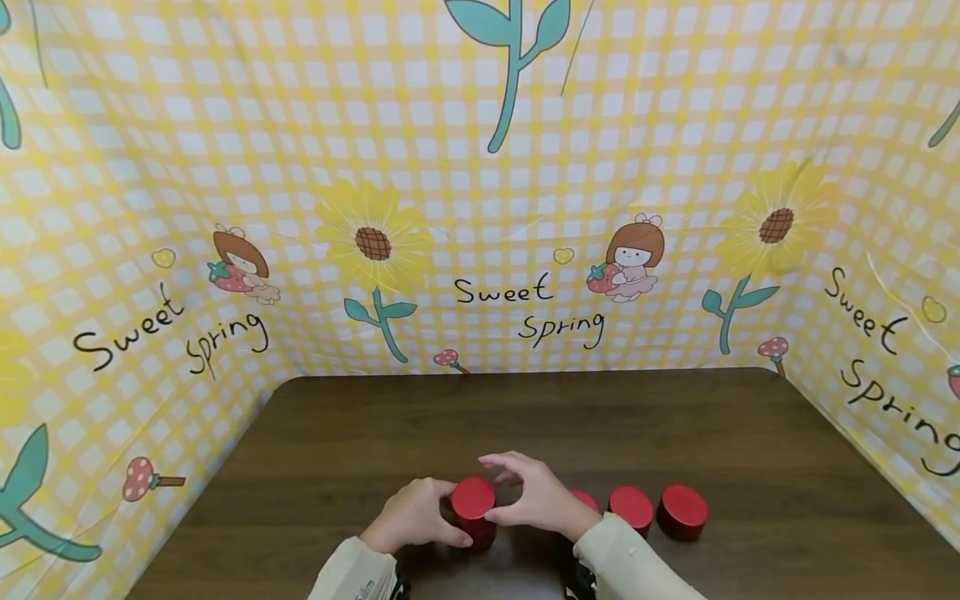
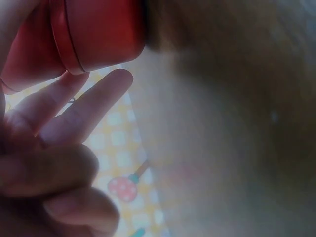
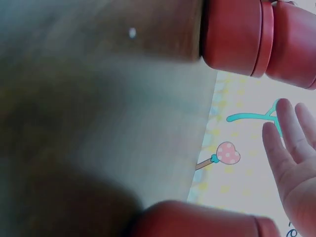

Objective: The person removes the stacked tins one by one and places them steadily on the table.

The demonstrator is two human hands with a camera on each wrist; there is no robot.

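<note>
Left hand (image 1: pixel 416 515), lower centre of the frame: thumb and fingers curled round a stack of two red tins, grasping it. Right hand (image 1: pixel 531 497), just right of it: fingers (image 3: pixel 292 140) straight and spread, released; thumb at the side of the upper tin (image 1: pixel 473 497), though whether it presses cannot be told. Lower tin (image 3: pixel 232 37) stands on the bench (image 1: pixel 360 425), the upper one directly on top, both upright.

Rightward from the hands, three more red tins in a row: the nearest tin (image 1: pixel 586 498) mostly hidden by the right hand, then the middle tin (image 1: pixel 632 505), then the end tin (image 1: pixel 683 504), lower right. Pale sleeves (image 1: pixel 637 560) at the bottom edge. Dark wood grain to the bench; behind, yellow checked cloth (image 1: pixel 487 208) with sunflowers and lettering, filling the upper frame.
</note>
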